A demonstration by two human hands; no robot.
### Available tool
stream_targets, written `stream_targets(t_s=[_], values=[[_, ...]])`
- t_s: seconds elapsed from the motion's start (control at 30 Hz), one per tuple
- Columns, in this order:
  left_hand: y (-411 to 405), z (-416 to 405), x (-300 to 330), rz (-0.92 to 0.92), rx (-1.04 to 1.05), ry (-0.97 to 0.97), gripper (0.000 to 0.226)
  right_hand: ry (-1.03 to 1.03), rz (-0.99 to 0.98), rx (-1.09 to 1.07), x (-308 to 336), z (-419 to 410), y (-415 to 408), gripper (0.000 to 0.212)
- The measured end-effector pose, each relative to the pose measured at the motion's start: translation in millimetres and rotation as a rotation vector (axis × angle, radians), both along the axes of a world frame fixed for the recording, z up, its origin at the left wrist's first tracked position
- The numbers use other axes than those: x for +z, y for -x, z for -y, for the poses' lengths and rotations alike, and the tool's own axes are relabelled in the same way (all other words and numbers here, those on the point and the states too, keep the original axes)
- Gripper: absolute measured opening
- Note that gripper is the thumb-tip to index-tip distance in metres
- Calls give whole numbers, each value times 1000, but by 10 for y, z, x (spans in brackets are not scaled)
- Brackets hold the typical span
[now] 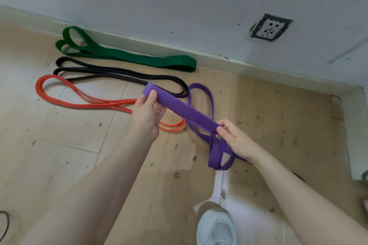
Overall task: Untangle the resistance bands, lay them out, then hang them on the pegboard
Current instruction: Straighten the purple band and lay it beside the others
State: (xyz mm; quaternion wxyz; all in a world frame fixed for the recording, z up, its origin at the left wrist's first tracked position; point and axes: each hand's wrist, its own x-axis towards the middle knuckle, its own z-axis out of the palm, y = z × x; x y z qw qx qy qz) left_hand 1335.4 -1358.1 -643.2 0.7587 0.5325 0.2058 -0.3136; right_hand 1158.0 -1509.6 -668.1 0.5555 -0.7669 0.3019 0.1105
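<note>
A purple band [185, 110] is stretched between both hands above the floor. My left hand [148, 114] pinches its upper folded end, thumb on top. My right hand [233, 137] grips the band lower down, where its loops bunch and hang to the floor. Laid out on the floor lie a green band [127, 55] along the skirting board, a black band [119, 73] below it, and an orange band [83, 99] nearest me. No pegboard is in view.
A white wall with a socket [269, 28] rises behind the bands, and it turns a corner at the right. My white shoe [216, 228] stands at the bottom. The wooden floor [69, 135] is speckled with small debris.
</note>
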Motion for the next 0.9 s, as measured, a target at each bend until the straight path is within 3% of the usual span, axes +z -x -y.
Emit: stream_targets(t_s=[0.07, 0.1, 0.2, 0.23, 0.27, 0.33, 0.4, 0.47, 0.53, 0.6, 0.7, 0.83, 0.9], values=[[36, 97, 145, 169, -186, -55, 31, 21, -70, 25, -15, 79, 79, 22], [52, 145, 217, 222, -246, -54, 29, -70, -57, -39, -14, 128, 121, 22], [43, 275, 411, 280, -323, 7, 22, -596, 37, -279, 143, 272, 255, 25], [41, 316, 486, 295, -347, 27, 18, -657, 22, -250, 212, 302, 278, 28], [48, 363, 572, 318, -381, 55, 14, -625, -30, -197, 277, 318, 285, 23], [89, 475, 780, 388, -471, 117, 12, -355, -113, -58, 405, 298, 235, 14], [149, 604, 1027, 487, -563, 159, 14, -127, -4, -159, 552, 255, 128, 24], [186, 716, 1280, 580, -633, 187, 16, -127, 220, -390, 785, 162, 18, 38], [191, 792, 1531, 660, -674, 208, 17, -149, 346, -431, 1041, 67, -81, 43], [182, 830, 1780, 717, -685, 229, 17, -84, 392, -378, 1310, 4, -171, 38], [136, 846, 2144, 774, -659, 258, 16, 87, 452, -363, 1679, -10, -267, 15], [83, 879, 2592, 805, -601, 299, 17, 401, 422, -325, 2071, 63, -293, 19], [64, 953, 2764, 786, -573, 314, 23, 421, 459, -365, 2249, 91, -297, 20]])
